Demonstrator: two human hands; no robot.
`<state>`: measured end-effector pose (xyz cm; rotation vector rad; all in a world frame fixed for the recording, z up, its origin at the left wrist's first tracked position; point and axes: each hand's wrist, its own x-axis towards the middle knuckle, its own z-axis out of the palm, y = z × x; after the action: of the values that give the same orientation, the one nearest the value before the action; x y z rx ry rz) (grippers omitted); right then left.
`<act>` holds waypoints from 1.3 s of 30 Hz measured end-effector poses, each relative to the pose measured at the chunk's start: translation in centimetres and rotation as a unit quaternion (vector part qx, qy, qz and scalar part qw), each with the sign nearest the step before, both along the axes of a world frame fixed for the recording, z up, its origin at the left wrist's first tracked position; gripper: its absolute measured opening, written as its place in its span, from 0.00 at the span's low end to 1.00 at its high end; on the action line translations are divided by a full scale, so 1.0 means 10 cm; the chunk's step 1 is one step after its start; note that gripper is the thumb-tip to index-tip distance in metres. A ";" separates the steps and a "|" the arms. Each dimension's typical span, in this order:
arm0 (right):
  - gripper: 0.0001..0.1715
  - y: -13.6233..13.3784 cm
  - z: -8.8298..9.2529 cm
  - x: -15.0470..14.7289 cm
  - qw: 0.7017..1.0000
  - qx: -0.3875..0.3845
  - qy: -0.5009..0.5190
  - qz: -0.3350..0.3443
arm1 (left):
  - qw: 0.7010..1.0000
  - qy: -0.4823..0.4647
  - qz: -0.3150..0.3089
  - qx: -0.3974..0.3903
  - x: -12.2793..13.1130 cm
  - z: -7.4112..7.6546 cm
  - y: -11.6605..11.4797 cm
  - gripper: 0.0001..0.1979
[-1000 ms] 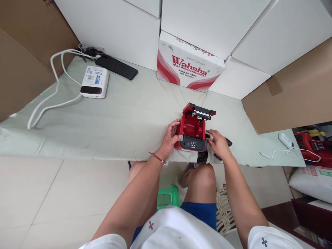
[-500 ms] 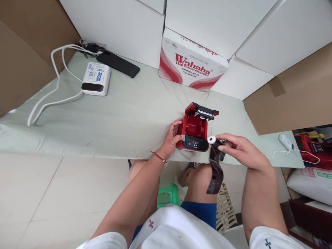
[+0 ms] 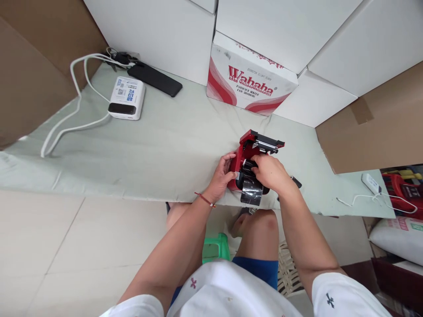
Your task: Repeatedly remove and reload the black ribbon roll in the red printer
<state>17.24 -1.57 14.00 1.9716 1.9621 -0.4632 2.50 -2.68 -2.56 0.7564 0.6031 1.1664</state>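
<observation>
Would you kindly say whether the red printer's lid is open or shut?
Open: the lid stands tilted up from the red printer.

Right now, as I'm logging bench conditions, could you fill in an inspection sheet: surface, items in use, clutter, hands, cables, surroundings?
Surface: pale green cover, wrinkled.
Items in use: red device, lid raised; black roll inside, black strip draping over the front.
Clutter: white labelled device and black slab at left; dark object at right, unclear.
Hands: left hand against the red device's left side; right hand inside it, touching the black roll, grip partly hidden.
Cables: white cable looping by the white labelled device; second cable at the right end.
Surroundings: white boxes and Wahaha carton behind.
</observation>
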 end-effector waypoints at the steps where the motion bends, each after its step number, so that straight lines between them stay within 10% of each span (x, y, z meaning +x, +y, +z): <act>1: 0.19 0.02 -0.01 0.02 1.000 -0.005 0.003 0.004 | 1.000 0.000 -0.001 0.000 0.00 0.00 0.00 0.32; 11: 0.24 0.11 -0.25 0.10 1.000 -0.015 0.024 0.013 | 1.000 -0.002 -0.001 0.004 0.00 -0.01 0.00 0.32; 16: 0.23 -0.04 -0.05 0.12 0.992 0.025 0.113 0.053 | 1.000 -0.002 0.001 -0.003 0.00 0.00 0.00 0.31; 23: 0.29 -0.12 0.22 0.27 0.921 0.356 0.157 0.019 | 1.000 -0.004 0.000 -0.003 0.00 0.00 0.00 0.31; 39: 0.32 -0.49 0.22 0.13 0.991 0.047 0.006 0.128 | 1.000 -0.008 0.018 -0.004 0.01 0.01 -0.01 0.33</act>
<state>18.56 -6.42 16.16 1.7380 2.2420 -0.3238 2.57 -2.78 -2.45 0.7315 0.6109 1.2020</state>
